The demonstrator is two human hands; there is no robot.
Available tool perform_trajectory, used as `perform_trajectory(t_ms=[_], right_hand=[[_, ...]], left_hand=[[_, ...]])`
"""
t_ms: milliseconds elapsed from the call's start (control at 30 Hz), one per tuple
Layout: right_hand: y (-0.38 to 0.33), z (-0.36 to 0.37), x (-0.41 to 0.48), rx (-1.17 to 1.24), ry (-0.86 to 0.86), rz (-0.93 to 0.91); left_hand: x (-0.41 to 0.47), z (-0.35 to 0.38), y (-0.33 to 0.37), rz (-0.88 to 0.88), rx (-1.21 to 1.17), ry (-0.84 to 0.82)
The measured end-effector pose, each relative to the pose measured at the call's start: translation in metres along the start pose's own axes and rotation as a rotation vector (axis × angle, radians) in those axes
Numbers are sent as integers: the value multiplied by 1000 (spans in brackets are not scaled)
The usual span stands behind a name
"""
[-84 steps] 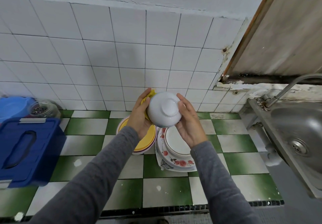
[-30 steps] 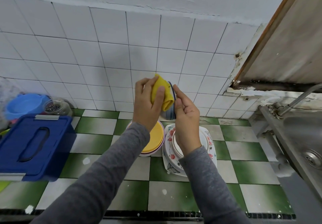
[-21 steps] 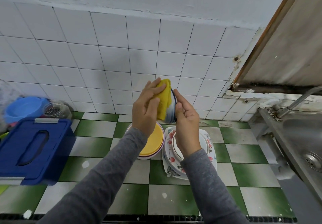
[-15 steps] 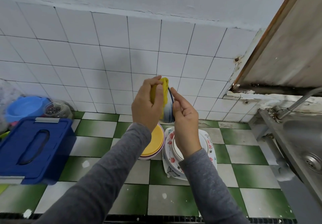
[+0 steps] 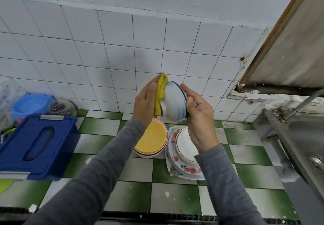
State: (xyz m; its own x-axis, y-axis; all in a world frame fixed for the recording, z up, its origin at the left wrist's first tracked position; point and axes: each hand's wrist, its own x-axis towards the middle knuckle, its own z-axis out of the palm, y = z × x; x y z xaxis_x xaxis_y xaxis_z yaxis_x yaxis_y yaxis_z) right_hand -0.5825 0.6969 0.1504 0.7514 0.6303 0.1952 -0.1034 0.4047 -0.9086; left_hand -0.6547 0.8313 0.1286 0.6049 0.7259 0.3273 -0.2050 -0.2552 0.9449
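Observation:
A white bowl with a blue rim (image 5: 174, 101) is held on its side above the counter, mouth toward the right. My right hand (image 5: 199, 116) grips it at the rim, fingers curled round the edge. My left hand (image 5: 145, 102) presses a folded yellow cloth (image 5: 160, 95) flat against the bowl's base with straight fingers. Both sleeves are grey.
Below the hands stand a stack of bowls with a yellow one on top (image 5: 151, 139) and a stack of flowered plates (image 5: 184, 156) on the green-and-white tiled counter (image 5: 175, 200). A blue lidded box (image 5: 35, 146), a glass jar (image 5: 61, 106) and a blue bowl (image 5: 29, 104) sit left. A steel sink (image 5: 308, 140) lies right.
The bowl has turned so its outside wall shows; the yellow cloth moved from inside it to its base. My left hand's fingers straightened.

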Motion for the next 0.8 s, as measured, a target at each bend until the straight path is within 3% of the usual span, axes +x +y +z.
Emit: perform_trajectory(t_ms=[67,233,300,400,533,700,800], right_hand=[[-4,-2,2,77,15,-9],[-6,9,5,374,131,97],[-6,17,8,547,192,164],[-4,27,15,655,313,189],[-4,37,13,542,368,158],[-3,41,10,251,320,41],[0,43,7,75,275,24]], left_hand=[[3,-1,6,-103,-92,-6],[0,12,9,-146,-244,78],[-7,24,4,-72,-286,142],[-23,45,-6,102,-145,205],[-17,46,-22,316,132,171],[0,27,-19,684,515,0],[12,19,-11,674,568,7]])
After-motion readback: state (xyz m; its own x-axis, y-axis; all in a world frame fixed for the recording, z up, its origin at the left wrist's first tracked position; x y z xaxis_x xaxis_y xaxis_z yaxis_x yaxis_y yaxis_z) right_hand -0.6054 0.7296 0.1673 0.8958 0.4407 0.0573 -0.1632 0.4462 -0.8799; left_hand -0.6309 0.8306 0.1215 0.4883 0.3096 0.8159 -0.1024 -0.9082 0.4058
